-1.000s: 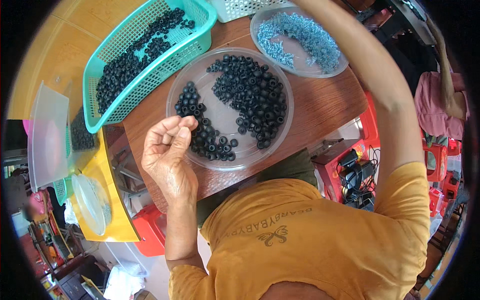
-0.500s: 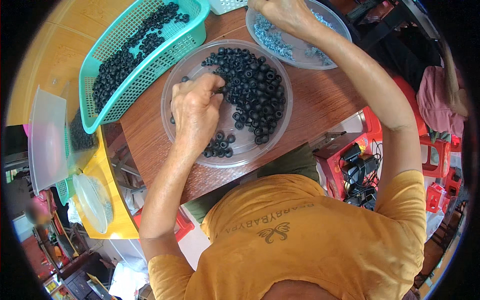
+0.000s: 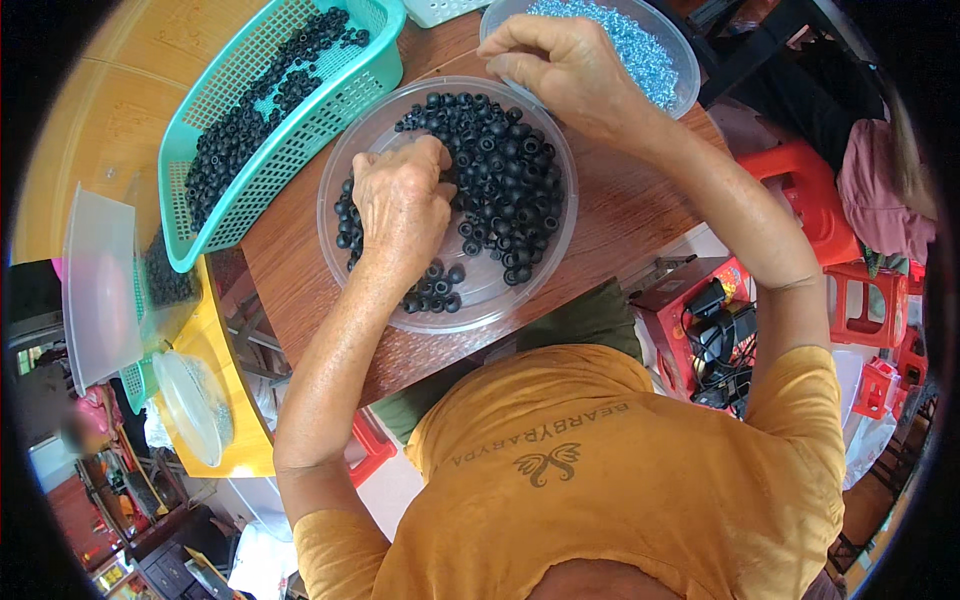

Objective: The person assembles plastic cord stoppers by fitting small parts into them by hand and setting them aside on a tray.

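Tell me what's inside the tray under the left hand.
Black beads, in a large heap and smaller clusters. The left hand hides part of the tray; what's directly beneath can't be seen.

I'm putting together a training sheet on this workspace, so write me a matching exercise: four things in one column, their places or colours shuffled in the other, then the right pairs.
Things
1. Left hand
2. Right hand
3. Lattice-walled plastic basket
4. Small beads in the upper-right dish

Places and colours
A. Teal
B. Over the round clear tray of black beads
C. Light blue
D. Overlapping the upper-right dish in the view

Pairs: 1-B, 2-D, 3-A, 4-C
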